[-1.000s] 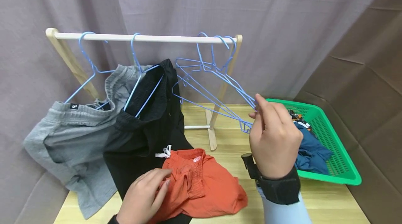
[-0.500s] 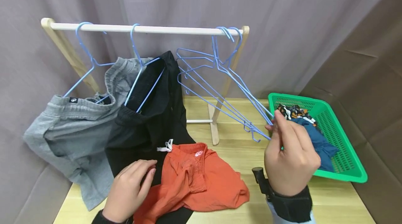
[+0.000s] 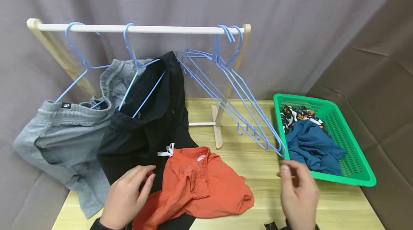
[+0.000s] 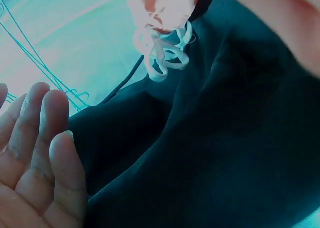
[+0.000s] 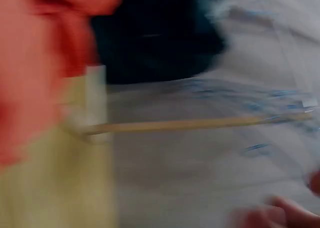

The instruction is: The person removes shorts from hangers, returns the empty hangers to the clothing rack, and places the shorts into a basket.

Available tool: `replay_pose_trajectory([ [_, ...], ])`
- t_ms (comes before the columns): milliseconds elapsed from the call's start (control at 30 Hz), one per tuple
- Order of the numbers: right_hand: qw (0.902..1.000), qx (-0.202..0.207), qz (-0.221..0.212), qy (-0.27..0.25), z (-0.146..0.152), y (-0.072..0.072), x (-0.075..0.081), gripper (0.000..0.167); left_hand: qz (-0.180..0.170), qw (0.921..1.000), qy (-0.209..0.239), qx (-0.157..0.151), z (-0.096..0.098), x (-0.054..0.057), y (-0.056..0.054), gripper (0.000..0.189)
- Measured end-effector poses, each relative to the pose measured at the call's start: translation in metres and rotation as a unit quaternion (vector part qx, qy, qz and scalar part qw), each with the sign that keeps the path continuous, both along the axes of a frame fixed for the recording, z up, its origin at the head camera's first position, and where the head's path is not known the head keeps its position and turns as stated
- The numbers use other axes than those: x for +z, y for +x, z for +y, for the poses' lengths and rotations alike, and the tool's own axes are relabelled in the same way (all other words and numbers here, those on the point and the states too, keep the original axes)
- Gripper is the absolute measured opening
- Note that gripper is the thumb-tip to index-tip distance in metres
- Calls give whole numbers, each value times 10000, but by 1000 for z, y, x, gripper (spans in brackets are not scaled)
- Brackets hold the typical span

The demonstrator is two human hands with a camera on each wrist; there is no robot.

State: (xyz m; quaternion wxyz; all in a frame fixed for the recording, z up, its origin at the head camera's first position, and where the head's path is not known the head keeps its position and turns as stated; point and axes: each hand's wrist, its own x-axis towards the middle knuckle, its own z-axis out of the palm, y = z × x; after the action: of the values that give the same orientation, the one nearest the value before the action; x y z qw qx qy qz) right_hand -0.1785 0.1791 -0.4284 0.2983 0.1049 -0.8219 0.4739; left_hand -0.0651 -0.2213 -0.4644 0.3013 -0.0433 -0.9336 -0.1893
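My left hand [image 3: 126, 196] hovers over the black pants [image 3: 142, 133], left of the orange shorts [image 3: 209, 187] with a white drawstring [image 3: 167, 150]. In the left wrist view its fingers [image 4: 52, 113] lie loosely extended with nothing held, dark cloth beside them. Below the lower ends of the bare blue hangers [image 3: 248, 104] is my right hand [image 3: 300, 194], fingers loosely bent and holding nothing, next to the green basket's near left corner. Those hangers hang together at the rail's right end. The right wrist view is blurred, with fingertips [image 5: 270, 215] at its lower edge.
The white rail [image 3: 174, 29] on wooden legs also carries grey shorts [image 3: 77, 144] on a blue hanger at the left. A green basket [image 3: 351, 147] at right holds blue cloth [image 3: 313, 147] and patterned cloth [image 3: 298, 115]. Curtains close off the back and right side.
My right hand slid the hangers together toward the rail's right end, then let go of them and dropped lower. My left hand drew back left from the orange shorts.
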Motion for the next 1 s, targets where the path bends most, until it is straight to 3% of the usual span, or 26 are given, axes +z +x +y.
replay_pose_trajectory([
  [33, 9944, 156, -723, 751, 1, -1, -14, 20, 29, 10000, -6, -2, 0, 0, 0, 22],
  [67, 9802, 359, -1308, 1445, -2, -3, -26, 27, 53, 10000, -20, 6, 0, 0, 0, 23],
  [133, 9356, 815, -2163, 2670, -13, -7, -45, 52, 66, 10000, -51, 16, 0, 1, 0, 23],
  [200, 8943, 1181, -2618, 3431, -27, -10, -59, 76, 83, 9999, -60, 17, 1, 3, -1, 22],
  [233, 8816, 1265, -2692, 3665, -33, -12, -65, 83, 112, 9999, -54, 11, 2, 4, -1, 22],
  [300, 8665, 1355, -2665, 3997, -44, -14, -74, 90, 204, 9998, -20, -14, 4, 7, -2, 21],
  [333, 8637, 1410, -2616, 4071, -46, -15, -77, 88, 265, 9996, 11, -40, 5, 9, -3, 21],
  [400, 8650, 1503, -2550, 4050, -48, -19, -84, 77, 404, 9991, 49, -102, 7, 14, -4, 18],
  [500, 8766, 1623, -2553, 3742, -38, -26, -87, 45, 897, 9956, 133, -224, 9, 23, -4, 22],
  [600, 9008, 1445, -2374, 3336, -18, -34, -83, 22, 1567, 9872, 208, -217, 7, 32, -4, 31],
  [700, 9306, 1040, -1838, 2990, 2, -40, -75, 19, 2063, 9780, 280, -133, 3, 39, -3, 35],
  [867, 9717, 379, -720, 2217, 13, -44, -56, 20, 2100, 9774, 248, 5, 0, 40, -1, 36],
  [1000, 9879, 349, 298, 1483, 4, -42, -42, 19, 1854, 9824, 211, 25, 2, 34, -3, 35],
])
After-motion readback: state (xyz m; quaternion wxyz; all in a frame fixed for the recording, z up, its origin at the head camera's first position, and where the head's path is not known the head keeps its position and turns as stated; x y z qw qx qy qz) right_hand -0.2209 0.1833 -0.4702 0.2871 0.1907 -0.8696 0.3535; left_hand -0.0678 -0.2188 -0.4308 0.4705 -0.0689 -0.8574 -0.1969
